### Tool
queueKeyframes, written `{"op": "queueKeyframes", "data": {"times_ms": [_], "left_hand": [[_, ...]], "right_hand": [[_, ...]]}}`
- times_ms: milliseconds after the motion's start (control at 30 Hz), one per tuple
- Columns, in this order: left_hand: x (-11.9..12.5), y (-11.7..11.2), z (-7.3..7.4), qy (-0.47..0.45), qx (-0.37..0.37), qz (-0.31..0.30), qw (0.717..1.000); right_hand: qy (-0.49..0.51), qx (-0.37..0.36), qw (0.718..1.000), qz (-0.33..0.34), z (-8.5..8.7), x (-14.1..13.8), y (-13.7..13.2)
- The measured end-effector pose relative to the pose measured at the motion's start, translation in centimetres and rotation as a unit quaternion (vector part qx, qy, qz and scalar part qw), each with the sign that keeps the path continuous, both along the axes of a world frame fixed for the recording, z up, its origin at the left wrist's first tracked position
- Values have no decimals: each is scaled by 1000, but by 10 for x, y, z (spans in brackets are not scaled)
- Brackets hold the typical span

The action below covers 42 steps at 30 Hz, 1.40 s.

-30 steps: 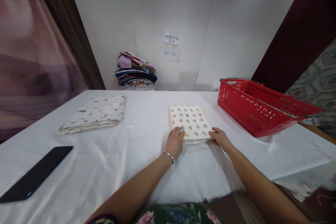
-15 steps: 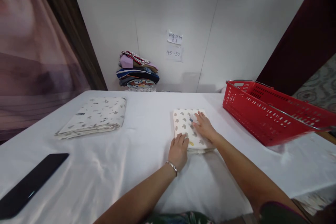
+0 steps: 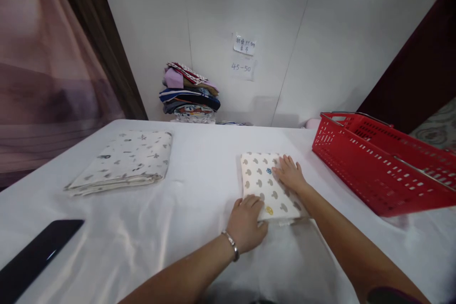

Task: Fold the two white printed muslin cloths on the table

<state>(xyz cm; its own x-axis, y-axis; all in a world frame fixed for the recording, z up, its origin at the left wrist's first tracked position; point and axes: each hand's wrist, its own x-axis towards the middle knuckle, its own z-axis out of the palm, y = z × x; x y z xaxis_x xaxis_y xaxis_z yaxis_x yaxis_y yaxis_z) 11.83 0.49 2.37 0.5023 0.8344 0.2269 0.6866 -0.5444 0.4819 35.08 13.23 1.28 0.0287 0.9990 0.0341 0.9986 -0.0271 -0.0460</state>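
A folded white cloth [image 3: 272, 188] with grey mushroom prints, one blue and one yellow, lies on the white-covered table [image 3: 199, 242]. Its near left corner is between the fingers and thumb of my left hand [image 3: 247, 222], fingers on top and thumb at the front edge. A silver bracelet circles that wrist. Stretched over the cloth's right side, my right hand [image 3: 290, 175] rests flat with its fingers apart. To the left lies another folded white cloth [image 3: 128, 159] with small grey prints, touched by neither hand.
A red perforated basket [image 3: 370, 166] with metal handles stands at the right. The black phone-like slab [image 3: 39, 256] lies front left. Behind the table's far edge, a pile of folded fabrics [image 3: 190, 95] stands against the wall, near two paper notes [image 3: 243, 57].
My left thumb now shows apart from the fingers, at the cloth's front edge. My right hand stays flat on top. The camera view has shifted slightly.
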Motion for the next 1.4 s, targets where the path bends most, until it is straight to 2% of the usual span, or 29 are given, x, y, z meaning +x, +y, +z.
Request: {"op": "queueKeyframes", "data": {"times_ms": [100,167,233,333,433,500,600,667,767,833,900,967,1133,1267,1400], "left_hand": [[6,30,22,-14,34,6,999],[16,59,24,0,78,12,997],[25,87,14,39,57,27,997],[31,115,-13,88,-44,50,994],[29,120,-32,86,-76,55,992],[28,117,-36,79,-86,55,992],[27,116,-30,59,-111,52,991],[24,120,-24,28,-127,51,990],[18,135,-14,-48,-112,98,988],[14,150,-9,-98,-125,158,975],[12,167,-4,-127,-192,210,950],[12,184,-1,-135,-259,242,925],[19,213,3,-144,-335,263,893],[13,220,4,-174,-378,265,870],[-15,213,8,-223,-391,281,848]], "right_hand": [[-5,16,1000,22,0,-2,13],[-5,8,1000,28,-5,-2,20],[-4,0,1000,27,-12,1,23],[6,-3,999,31,-18,5,23],[22,-4,999,35,-19,6,22],[36,-4,999,33,-17,4,23],[90,-9,996,26,-12,4,26],[173,-5,985,-6,-6,10,27],[318,36,942,-99,3,25,22],[374,24,914,-155,7,35,14],[388,-25,900,-194,10,41,3],[375,-58,899,-217,12,42,-6],[321,-89,914,-233,14,42,-13],[329,-115,905,-244,16,40,-9],[385,-151,882,-226,21,26,-3]]}}
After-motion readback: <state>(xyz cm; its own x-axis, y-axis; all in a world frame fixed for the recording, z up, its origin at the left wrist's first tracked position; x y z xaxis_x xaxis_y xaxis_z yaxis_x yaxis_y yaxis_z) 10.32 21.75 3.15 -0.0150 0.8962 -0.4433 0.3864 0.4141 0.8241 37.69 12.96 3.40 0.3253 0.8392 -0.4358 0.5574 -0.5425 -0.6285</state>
